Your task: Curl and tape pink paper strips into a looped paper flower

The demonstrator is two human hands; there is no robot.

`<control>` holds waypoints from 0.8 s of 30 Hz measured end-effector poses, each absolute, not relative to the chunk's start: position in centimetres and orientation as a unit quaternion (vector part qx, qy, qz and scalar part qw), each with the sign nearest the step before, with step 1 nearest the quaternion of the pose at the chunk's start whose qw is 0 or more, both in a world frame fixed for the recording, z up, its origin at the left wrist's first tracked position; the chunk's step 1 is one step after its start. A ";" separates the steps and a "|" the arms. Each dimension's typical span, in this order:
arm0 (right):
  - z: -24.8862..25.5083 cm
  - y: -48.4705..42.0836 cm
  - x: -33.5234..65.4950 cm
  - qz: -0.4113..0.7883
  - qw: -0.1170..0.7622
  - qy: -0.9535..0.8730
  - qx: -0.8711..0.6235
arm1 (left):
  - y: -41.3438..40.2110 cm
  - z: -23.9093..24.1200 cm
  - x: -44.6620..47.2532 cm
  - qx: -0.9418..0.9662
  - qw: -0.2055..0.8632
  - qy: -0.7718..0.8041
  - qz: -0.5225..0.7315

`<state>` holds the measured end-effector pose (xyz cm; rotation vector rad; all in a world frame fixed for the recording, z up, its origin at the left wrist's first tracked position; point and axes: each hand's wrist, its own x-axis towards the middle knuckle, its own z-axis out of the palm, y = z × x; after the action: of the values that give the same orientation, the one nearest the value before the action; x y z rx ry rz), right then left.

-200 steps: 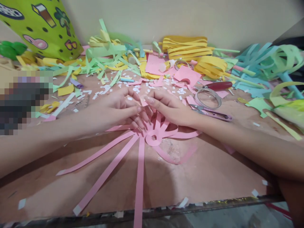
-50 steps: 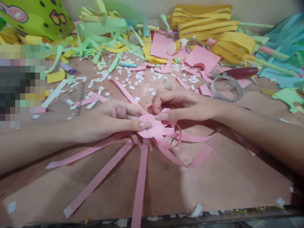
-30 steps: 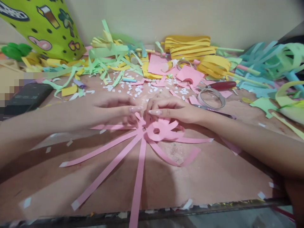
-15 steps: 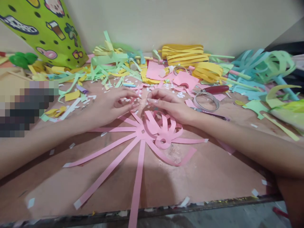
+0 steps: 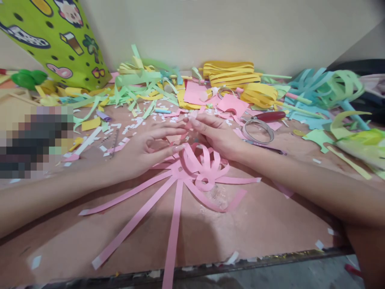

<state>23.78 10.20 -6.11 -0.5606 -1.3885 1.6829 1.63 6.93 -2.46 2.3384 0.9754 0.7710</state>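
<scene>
Pink paper strips [image 5: 141,202] fan out from a small round centre on the table, several of them with pale tips. At the right of that centre, some strips curl up into loops around a pink paper ring [image 5: 205,183]. My left hand [image 5: 150,142] hovers over the upper left strips, fingers stretched out, thumb apart and close to the curled loops. Beyond the loops, my right hand [image 5: 218,134] pinches the end of a pink strip between thumb and fingers, near my left fingertips. Part of that strip is hidden behind the fingers.
A roll of clear tape [image 5: 258,130] and red-handled scissors [image 5: 270,116] lie beside my right forearm. Yellow paper lanterns [image 5: 230,74], a glue bottle [image 5: 208,94] and green scraps [image 5: 135,82] fill the back. A green patterned bag [image 5: 60,44] stands at left.
My left hand has shifted right and its thumb has come down toward the pink loops. My right fingers have closed in on the strip end, close to the left fingertips.
</scene>
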 end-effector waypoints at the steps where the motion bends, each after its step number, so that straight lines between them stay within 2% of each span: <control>1: -6.1 10.1 23.8 0.678 0.422 -0.559 -0.224 | 6.9 -2.4 1.4 0.872 0.223 0.345 0.268; 4: -5.8 10.0 24.1 0.658 0.378 -0.609 -0.231 | 6.9 -2.5 1.0 0.903 0.154 0.317 0.246; 10: -5.7 10.5 24.3 0.482 0.294 -0.811 -0.155 | 7.2 -4.1 0.6 0.893 0.078 0.325 0.302; 15: -5.2 10.2 24.3 0.462 0.268 -0.833 -0.145 | 6.4 -4.0 0.6 0.912 -0.028 0.331 0.239; 20: -4.7 9.7 24.4 0.340 0.228 -0.893 -0.189 | 5.6 -3.8 0.8 0.916 -0.099 0.311 0.233; 24: -4.9 9.7 24.4 0.289 0.206 -0.911 -0.209 | 5.6 -4.3 0.8 0.918 -0.170 0.285 0.216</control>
<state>24.38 9.67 -4.89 -0.5817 -2.5387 0.8043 0.84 5.62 -4.26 3.2461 1.0063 0.7644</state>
